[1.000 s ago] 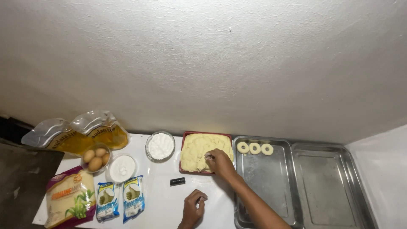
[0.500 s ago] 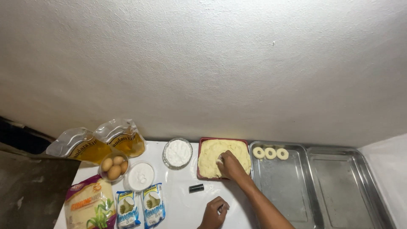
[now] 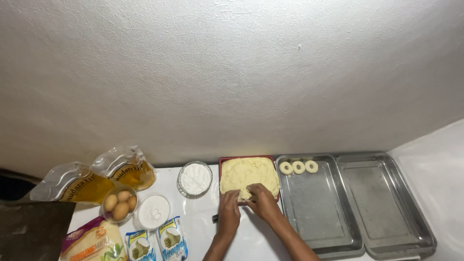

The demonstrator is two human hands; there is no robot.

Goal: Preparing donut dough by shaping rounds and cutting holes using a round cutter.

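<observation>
— What are your hands on?

— Both sit at the near edge of the dough [image 3: 249,173], in the red tray [image 3: 222,164]. My left hand [image 3: 228,208] and right hand [image 3: 261,200] are curled narrow, fingertips pinched together on a small lump they pull from the mass.

— How does it handle?

— I judge it soft, light and sticky: it will stretch and tear sooner than lift clean. So I take it at the edge with fingertips only, a little at a time, not squeezing.

— What lies round it?

— At nine o'clock from the dough, a glass bowl of flour [image 3: 195,178], just beside. At three o'clock, a steel pan [image 3: 316,212] with three dough rings [image 3: 298,167] along its far edge, and a second pan [image 3: 386,203] beyond it. Further out at eight o'clock: a white tub [image 3: 153,211], eggs [image 3: 120,203], two oil pouches [image 3: 99,176], packets [image 3: 157,244].

— Anything in the way?

— A small black thing [image 3: 215,218] lies by my left wrist; I can't tell what it is. The path to the pan looks open.
</observation>
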